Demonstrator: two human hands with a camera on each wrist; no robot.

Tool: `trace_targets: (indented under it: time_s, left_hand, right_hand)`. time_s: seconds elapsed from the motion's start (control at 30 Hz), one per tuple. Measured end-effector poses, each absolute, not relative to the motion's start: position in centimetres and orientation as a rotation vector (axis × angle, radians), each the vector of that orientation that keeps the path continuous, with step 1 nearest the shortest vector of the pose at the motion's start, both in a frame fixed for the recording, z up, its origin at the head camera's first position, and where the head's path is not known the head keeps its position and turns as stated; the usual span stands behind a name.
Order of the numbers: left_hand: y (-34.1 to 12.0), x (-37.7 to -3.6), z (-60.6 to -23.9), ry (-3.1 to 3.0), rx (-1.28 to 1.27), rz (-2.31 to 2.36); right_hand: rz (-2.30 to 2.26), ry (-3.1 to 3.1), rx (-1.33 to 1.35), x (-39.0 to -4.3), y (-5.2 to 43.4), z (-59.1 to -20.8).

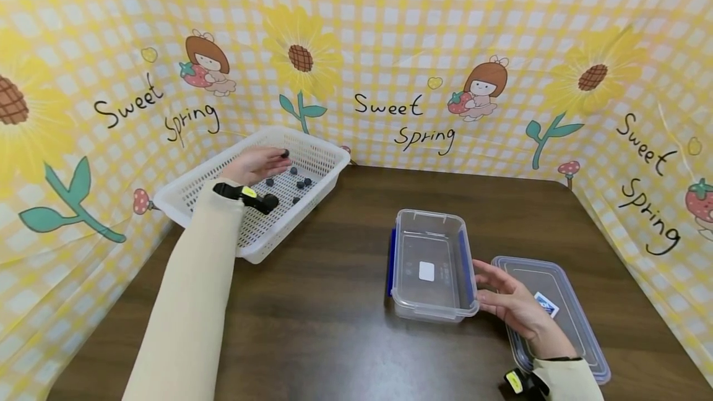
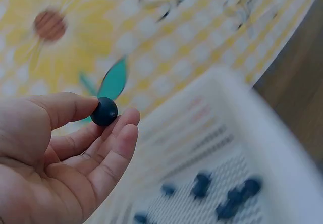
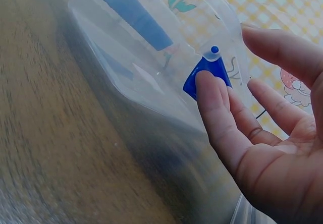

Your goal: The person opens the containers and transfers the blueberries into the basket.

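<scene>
My left hand [image 1: 255, 166] is over the white perforated basket [image 1: 256, 254], pinching a blueberry [image 2: 104, 111] between thumb and fingertips. In the left wrist view the berry is dark blue and round, held above the basket's rim. Several more blueberries [image 1: 293, 171] lie on the basket floor. A clear plastic container [image 1: 431, 313] with blue side clasps stands at the middle right, a white label on its bottom. My right hand [image 1: 515, 305] rests at its right side, fingers extended. In the right wrist view one fingertip touches the blue clasp [image 3: 206, 72].
A clear lid [image 1: 579, 320] with a bluish rim and a small sticker lies on the table, partly under my right hand in the head view. Yellow checked cloth [image 1: 390, 36] hangs behind and along both sides of the brown wooden table [image 1: 312, 327].
</scene>
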State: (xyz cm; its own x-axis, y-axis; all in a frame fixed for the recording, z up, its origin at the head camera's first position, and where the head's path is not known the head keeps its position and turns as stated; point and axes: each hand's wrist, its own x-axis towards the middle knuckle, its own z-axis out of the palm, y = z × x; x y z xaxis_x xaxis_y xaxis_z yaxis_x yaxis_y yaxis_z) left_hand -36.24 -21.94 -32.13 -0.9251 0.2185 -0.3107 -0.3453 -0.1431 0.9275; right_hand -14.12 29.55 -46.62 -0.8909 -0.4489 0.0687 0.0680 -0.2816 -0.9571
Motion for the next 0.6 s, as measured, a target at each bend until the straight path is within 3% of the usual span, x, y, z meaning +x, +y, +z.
trace_targets:
  time_s: [0.3,0.6]
  left_hand:
    - [-28.7,-35.7,-33.9,1.642,-0.521,2.231]
    - [-30.8,-34.8,-35.2,1.61,-0.783,2.297]
  right_hand:
    - [-2.247,1.6,-0.505,-14.1,29.4,-46.8]
    - [-2.238,1.648,-0.49,-14.1,29.5,-46.7]
